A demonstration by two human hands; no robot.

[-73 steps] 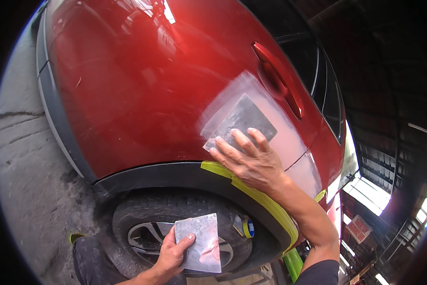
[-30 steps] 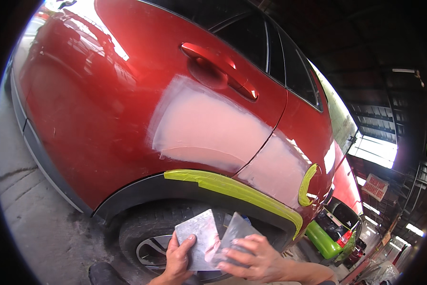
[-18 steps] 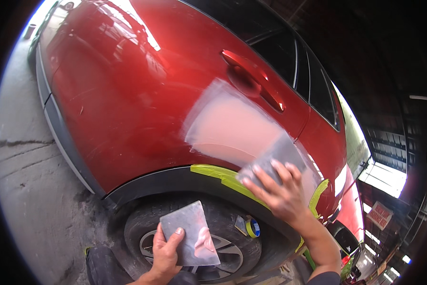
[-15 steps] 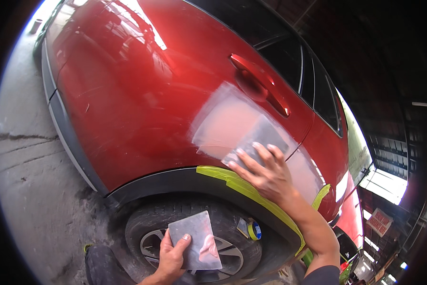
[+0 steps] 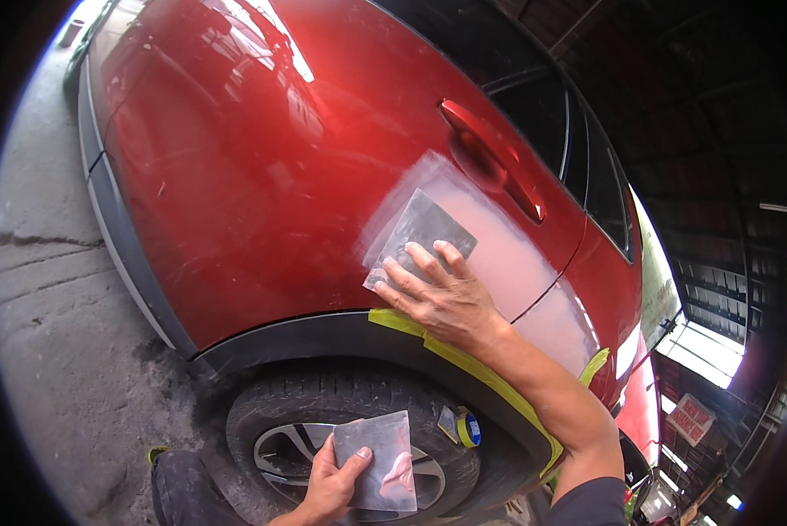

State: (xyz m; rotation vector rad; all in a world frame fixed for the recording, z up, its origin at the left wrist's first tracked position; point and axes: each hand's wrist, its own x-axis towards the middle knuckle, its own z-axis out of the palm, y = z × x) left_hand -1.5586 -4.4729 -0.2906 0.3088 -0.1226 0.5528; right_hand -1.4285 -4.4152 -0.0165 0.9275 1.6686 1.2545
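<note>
My right hand (image 5: 450, 302) grips a thin grey square spreader (image 5: 428, 223), fingers spread over its lower edge. The spreader lies nearly flat against the pale pink filler patch (image 5: 507, 232) on the red car door (image 5: 262, 193), covering the patch's left part. Below, in front of the wheel, my left hand (image 5: 330, 480) pinches a flat grey plate (image 5: 367, 451) between thumb and fingers. A lump of pink filler paste (image 5: 400, 476) sits on the plate's right side.
Yellow-green masking tape (image 5: 490, 375) borders the dark wheel-arch trim. A tape roll (image 5: 469, 430) rests on the tyre (image 5: 341, 386). The door handle (image 5: 494, 158) juts out above the patch. Concrete floor (image 5: 52, 351) lies at left; my knee (image 5: 187, 486) is at the bottom.
My right hand has slid the spreader leftward and slightly up across the patch, uncovering smooth pink filler on the right. My left hand with the plate has shifted slightly right and down.
</note>
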